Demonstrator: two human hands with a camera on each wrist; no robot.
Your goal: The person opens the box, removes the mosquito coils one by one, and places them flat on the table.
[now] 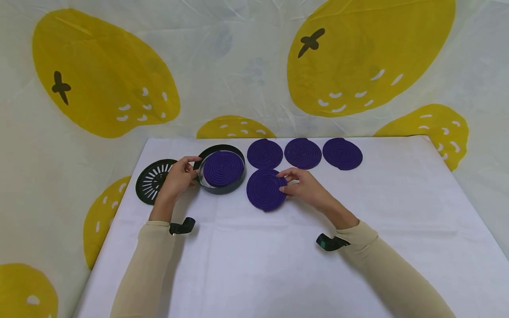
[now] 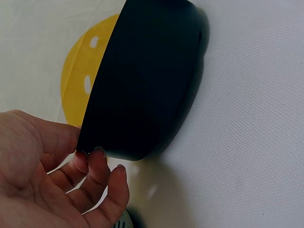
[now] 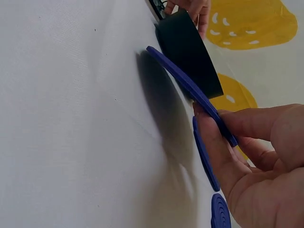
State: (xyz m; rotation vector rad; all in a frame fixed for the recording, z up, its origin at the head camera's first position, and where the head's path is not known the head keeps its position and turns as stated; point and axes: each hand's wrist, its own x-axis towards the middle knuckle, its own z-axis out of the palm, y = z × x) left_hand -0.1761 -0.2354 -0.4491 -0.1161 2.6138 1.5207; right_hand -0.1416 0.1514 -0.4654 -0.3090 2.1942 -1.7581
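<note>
A round black tin (image 1: pixel 222 190) stands at the back left of the table, a purple spiral disc (image 1: pixel 223 168) lying inside it. The left hand (image 1: pixel 180 180) pinches the tin's rim at its left side; the left wrist view shows thumb and fingertips on the edge of the dark wall (image 2: pixel 142 85). The right hand (image 1: pixel 306 189) pinches another purple spiral disc (image 1: pixel 265 190) by its right edge. In the right wrist view that disc (image 3: pixel 185 81) is held off the table, between the thumb and fingers of the right hand (image 3: pixel 261 166).
Three more purple discs, left (image 1: pixel 264 153), middle (image 1: pixel 303 153) and right (image 1: pixel 342 153), lie in a row along the back edge of the white table (image 1: pixel 254 265). A black slotted lid (image 1: pixel 149 183) lies left of the tin, partly behind the left hand. Patterned cloth hangs behind.
</note>
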